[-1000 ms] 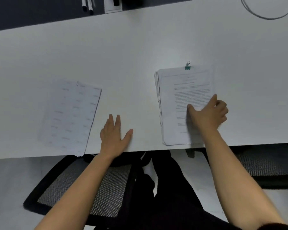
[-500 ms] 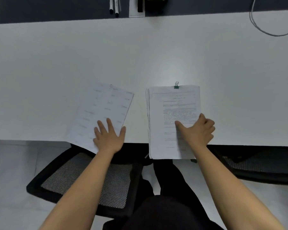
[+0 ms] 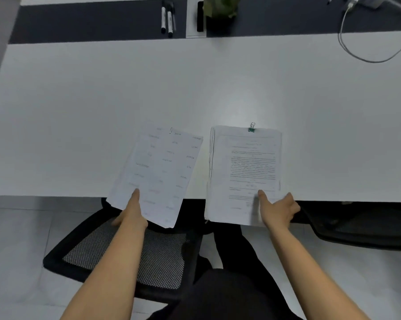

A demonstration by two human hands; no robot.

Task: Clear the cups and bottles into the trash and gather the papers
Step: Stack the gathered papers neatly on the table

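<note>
Two sets of papers lie at the near edge of the white table point(image 3: 79, 112), both hanging over it. The thin set point(image 3: 159, 167) on the left is tilted and carries a small paper clip at its top. My left hand point(image 3: 131, 213) pinches its lower edge, thumb on top and fingers underneath. The thicker stack point(image 3: 245, 172) on the right is held by a green binder clip point(image 3: 251, 128). My right hand point(image 3: 276, 210) grips its lower right corner, thumb on the page. No cups or bottles are in view.
Markers point(image 3: 167, 18) lie on a dark strip point(image 3: 91, 21) at the table's far side, beside a potted plant point(image 3: 221, 12). A white cable point(image 3: 365, 49) loops at the far right. Black mesh chairs point(image 3: 125, 257) stand below the table edge.
Both sets of papers have slid toward me and now overhang the edge. My hands have gone from pressing flat on the sheets to gripping their lower edges.
</note>
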